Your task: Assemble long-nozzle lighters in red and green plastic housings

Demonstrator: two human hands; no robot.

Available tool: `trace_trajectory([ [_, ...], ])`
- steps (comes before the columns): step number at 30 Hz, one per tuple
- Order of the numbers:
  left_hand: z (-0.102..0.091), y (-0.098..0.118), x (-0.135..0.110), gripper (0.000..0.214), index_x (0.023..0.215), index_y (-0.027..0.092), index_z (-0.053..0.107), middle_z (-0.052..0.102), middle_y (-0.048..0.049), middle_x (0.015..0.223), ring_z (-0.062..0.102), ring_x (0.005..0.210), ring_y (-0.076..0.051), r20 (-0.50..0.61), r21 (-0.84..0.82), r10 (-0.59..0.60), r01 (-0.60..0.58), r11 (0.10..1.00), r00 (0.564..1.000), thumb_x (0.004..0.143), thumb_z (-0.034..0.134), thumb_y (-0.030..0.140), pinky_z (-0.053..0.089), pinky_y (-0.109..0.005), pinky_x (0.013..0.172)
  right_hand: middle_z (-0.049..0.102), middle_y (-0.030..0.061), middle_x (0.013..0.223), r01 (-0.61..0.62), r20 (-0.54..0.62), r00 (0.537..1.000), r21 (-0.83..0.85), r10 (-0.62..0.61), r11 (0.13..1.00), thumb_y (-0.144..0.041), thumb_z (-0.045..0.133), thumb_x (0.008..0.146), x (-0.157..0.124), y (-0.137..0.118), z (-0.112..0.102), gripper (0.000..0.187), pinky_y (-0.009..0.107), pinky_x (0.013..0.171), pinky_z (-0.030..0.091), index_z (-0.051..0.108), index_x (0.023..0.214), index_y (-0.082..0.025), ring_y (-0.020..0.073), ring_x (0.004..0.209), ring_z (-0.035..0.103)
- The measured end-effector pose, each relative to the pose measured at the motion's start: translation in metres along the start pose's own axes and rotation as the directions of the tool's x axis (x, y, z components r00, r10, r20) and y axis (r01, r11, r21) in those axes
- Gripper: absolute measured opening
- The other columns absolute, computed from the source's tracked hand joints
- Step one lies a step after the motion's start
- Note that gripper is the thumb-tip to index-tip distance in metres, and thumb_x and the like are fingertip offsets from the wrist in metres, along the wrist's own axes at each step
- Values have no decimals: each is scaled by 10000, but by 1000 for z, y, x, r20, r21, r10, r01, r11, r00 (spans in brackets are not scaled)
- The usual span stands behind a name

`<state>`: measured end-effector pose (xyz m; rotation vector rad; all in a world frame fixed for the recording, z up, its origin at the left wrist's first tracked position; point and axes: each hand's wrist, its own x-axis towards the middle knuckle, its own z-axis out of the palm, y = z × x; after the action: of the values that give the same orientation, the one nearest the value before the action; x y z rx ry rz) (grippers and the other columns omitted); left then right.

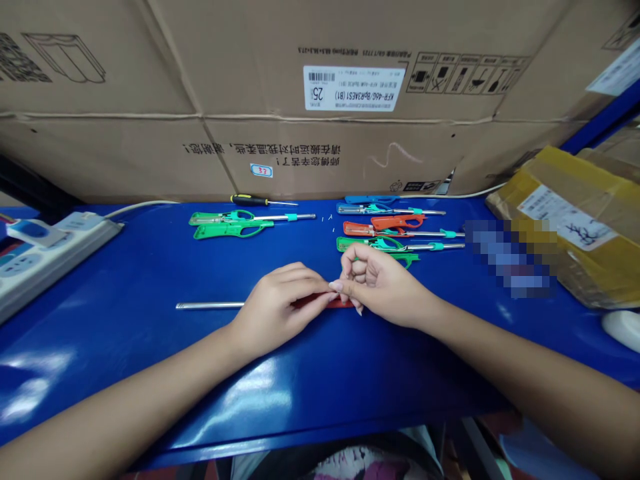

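A red long-neck lighter [343, 304] lies mostly covered beneath my hands, its metal tube [210, 306] sticking out to the left. My left hand [283, 300] is closed over it with fingertips pressed together at the red body. Right beside those fingertips, my right hand [380, 280] pinches with thumb and forefinger; whatever it holds is too small to make out. Just behind my right hand are opened lighters with bare inner parts: green [350, 245], orange [357, 229] and blue [390, 210]. An opened green lighter [220, 223] lies at the back left.
A black and yellow screwdriver [250, 199] lies before a large cardboard box [270, 133]. White bits [330, 219] are scattered mid-table. A power strip [50, 250] stands at left, a taped parcel [575, 220] at right, and a white rounded object [623, 330] at the right edge.
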<state>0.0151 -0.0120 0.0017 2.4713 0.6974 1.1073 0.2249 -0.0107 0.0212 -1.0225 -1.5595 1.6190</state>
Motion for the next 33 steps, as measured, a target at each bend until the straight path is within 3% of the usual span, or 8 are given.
trace_trajectory([
  [6,0,5,-1,56,932,145,750,751,-27,820,649,752,-121,-14,-42,-86,85,995,996,914,698,135,506,-231,715,545,-91,632,74,-25,997,-65,-76,995,-342,808,805,0,3,2,360,196,498,411,472,841,-218,64,525,507],
  [10,1,7,0,55,897,152,763,758,-32,841,682,770,-120,-29,-74,-198,196,978,980,905,709,152,518,-215,728,585,-36,740,166,-113,973,-245,-199,955,-352,741,861,1,-2,-5,230,223,578,456,569,866,-200,95,651,557],
  [13,0,8,1,61,896,161,772,765,-32,859,700,775,-122,-49,-92,-254,249,964,966,903,712,164,527,-212,738,646,13,837,251,-131,925,-493,-356,833,-318,644,934,-1,-6,-12,136,240,601,464,659,884,-192,114,712,576],
  [16,-1,8,1,70,891,169,776,764,-26,843,692,726,-115,-70,-110,-276,267,957,959,908,710,185,521,-206,685,669,20,855,368,-6,882,-617,-472,696,-246,661,922,-4,-7,-14,72,239,585,466,698,896,-190,107,676,572],
  [19,-1,7,1,84,871,167,775,764,-26,826,686,697,-113,-87,-119,-280,269,956,956,911,709,201,514,-201,648,697,46,900,472,104,824,-670,-557,573,-199,652,930,-6,-4,-12,59,270,680,511,710,924,-185,134,760,622],
  [22,0,7,1,94,866,170,779,768,-30,822,687,691,-117,-80,-115,-278,268,957,957,914,705,206,515,-207,641,708,62,920,501,156,799,-707,-581,499,-186,615,957,-5,0,-11,101,317,768,528,715,944,-193,169,853,650],
  [28,0,6,1,95,890,179,782,768,-31,826,676,704,-128,-36,-81,-255,252,964,966,921,696,207,515,-231,655,716,70,914,486,204,801,-770,-562,414,-192,574,978,-7,0,-10,155,320,774,529,703,893,-179,176,849,652],
  [33,-4,1,0,158,1002,185,750,769,-46,960,667,890,-188,62,40,-193,191,981,979,874,762,276,529,-309,815,714,70,910,441,219,836,-815,-503,377,-184,586,966,-9,-9,-22,141,312,777,523,694,877,-166,180,851,663],
])
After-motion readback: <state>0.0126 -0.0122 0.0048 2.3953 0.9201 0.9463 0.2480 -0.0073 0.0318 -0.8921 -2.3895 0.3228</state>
